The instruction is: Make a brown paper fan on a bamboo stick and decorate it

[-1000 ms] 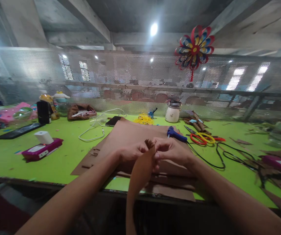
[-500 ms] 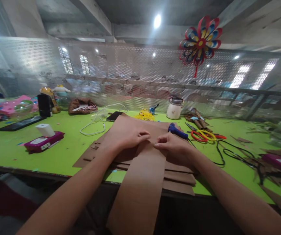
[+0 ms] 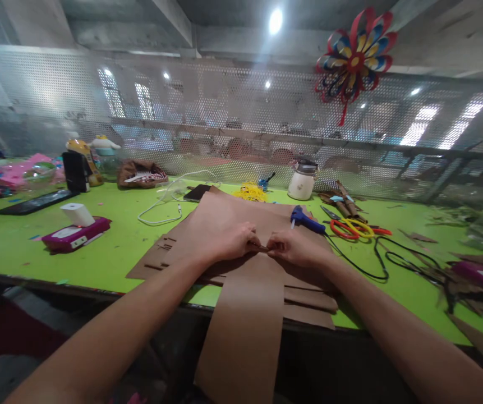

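A long strip of brown kraft paper (image 3: 247, 314) runs from between my hands down over the table's front edge. My left hand (image 3: 243, 240) pinches the strip's far end, where a narrow rolled or folded edge shows. Close on its right, my right hand (image 3: 287, 246) is closed on the same edge. Beneath both hands lie larger brown paper sheets (image 3: 220, 210), stacked unevenly, some with small slits at the left. Just beyond my right hand, a blue glue gun (image 3: 308, 221) rests at the sheets' right side.
Orange and yellow scissors (image 3: 353, 229) and a black cord (image 3: 382, 264) lie to the right. A purple power strip (image 3: 75, 235) with a white plug sits at left. Yellow shreds (image 3: 250, 192), a white jug (image 3: 302, 180) and a phone (image 3: 196, 192) stand or lie farther back.
Both hands have curled in tighter on the strip's far end, and its edge now shows as a narrow roll or fold between them. The view has shifted slightly.
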The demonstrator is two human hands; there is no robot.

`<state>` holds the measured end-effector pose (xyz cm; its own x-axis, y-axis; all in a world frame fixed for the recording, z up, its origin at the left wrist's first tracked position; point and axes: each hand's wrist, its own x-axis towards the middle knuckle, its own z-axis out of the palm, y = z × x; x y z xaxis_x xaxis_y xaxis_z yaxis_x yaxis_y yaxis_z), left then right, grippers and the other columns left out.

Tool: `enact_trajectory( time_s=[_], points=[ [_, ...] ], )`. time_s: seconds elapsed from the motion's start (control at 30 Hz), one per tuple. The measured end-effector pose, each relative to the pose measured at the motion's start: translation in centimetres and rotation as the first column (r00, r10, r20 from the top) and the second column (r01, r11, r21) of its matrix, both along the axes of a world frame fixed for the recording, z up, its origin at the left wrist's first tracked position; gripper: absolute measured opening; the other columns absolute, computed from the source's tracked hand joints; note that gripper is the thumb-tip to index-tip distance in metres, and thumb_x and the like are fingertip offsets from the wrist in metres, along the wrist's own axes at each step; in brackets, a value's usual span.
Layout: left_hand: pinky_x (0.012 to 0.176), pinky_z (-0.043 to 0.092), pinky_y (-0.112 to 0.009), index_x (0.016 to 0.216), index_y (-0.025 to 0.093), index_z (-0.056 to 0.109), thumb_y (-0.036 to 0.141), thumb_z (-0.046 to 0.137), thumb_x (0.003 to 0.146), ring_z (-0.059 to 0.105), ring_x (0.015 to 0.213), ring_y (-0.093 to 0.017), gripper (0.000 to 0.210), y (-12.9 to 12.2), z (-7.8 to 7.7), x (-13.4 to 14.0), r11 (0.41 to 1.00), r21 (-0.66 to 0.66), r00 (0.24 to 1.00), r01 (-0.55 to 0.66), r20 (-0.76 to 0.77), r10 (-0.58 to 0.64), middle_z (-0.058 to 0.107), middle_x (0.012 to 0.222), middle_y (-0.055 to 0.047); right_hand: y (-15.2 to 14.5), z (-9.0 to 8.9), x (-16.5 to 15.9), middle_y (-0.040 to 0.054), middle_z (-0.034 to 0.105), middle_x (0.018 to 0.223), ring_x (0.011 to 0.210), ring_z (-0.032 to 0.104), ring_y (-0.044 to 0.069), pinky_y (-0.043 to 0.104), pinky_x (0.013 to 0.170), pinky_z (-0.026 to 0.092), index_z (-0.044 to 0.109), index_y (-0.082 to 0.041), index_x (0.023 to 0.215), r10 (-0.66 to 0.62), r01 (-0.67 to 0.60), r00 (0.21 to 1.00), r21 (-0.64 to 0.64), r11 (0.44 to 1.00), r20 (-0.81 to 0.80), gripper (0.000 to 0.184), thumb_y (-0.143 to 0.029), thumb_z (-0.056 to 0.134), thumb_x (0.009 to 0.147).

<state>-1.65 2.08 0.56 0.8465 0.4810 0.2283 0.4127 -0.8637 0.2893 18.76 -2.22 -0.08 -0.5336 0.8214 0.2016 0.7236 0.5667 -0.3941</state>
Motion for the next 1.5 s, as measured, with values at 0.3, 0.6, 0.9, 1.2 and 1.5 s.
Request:
enact_trajectory(
  time_s=[0.3,0.6,0.9,1.2,1.5],
  points=[
    [0.067,0.037,-0.024,0.092,0.018,0.07,0.023,0.053,0.083,0.05,0.071,-0.014,0.019,0.0,-0.3,-0.2,0.994,-0.102,0.999,0.023,0.027,-0.021,0.058,0.081,-0.005,-2.3,2.1,-0.6,0.0068,0.063,0.067,0.058,0.05,0.013,0.025,0.052,0.027,0.065,-0.015,0.074,-0.038,0.022,0.961,0.062,0.998,0.272,0.016,-0.018,0.051,0.082],
    [0.064,0.034,-0.025,0.08,0.017,0.063,0.019,0.05,0.081,0.048,0.07,-0.015,0.013,-0.1,0.4,-0.7,0.997,-0.077,0.998,-0.029,-0.063,0.024,0.058,0.079,-0.004,-2.5,1.7,-0.7,0.0074,0.063,0.068,0.058,0.051,0.015,0.027,0.052,0.025,0.062,-0.016,0.071,-0.058,0.009,0.938,0.144,0.989,0.342,0.017,-0.021,0.05,0.083],
    [0.062,0.032,-0.027,0.074,0.016,0.057,0.024,0.046,0.084,0.045,0.069,-0.016,0.016,-2.2,1.3,-0.7,0.977,0.213,0.99,0.009,-0.136,0.021,0.053,0.08,-0.006,-3.3,1.6,-1.3,0.0101,0.062,0.081,0.074,0.056,0.019,0.029,0.064,0.032,0.061,-0.014,0.078,-0.08,-0.045,0.907,0.285,0.958,0.413,0.02,-0.023,0.046,0.086],
    [0.064,0.036,-0.029,0.073,0.015,0.06,0.021,0.05,0.08,0.049,0.07,-0.016,0.014,-1.7,1.4,-0.3,0.93,0.368,0.981,-0.025,-0.172,0.094,0.056,0.079,-0.006,-3.5,1.2,-1.9,0.0081,0.064,0.079,0.067,0.058,0.018,0.028,0.055,0.029,0.062,-0.015,0.085,-0.197,0.09,0.89,0.266,0.96,0.411,0.025,-0.027,0.041,0.09],
    [0.069,0.038,-0.026,0.082,0.016,0.063,0.021,0.046,0.084,0.051,0.074,-0.015,0.018,-0.2,0.3,-0.8,0.971,0.234,0.99,-0.049,-0.118,0.078,0.057,0.083,-0.005,-2.4,0.5,-2.0,0.0073,0.064,0.075,0.066,0.056,0.016,0.027,0.057,0.028,0.061,-0.014,0.08,-0.149,0.029,0.912,0.302,0.953,0.383,0.021,-0.023,0.044,0.089]
  ],
)
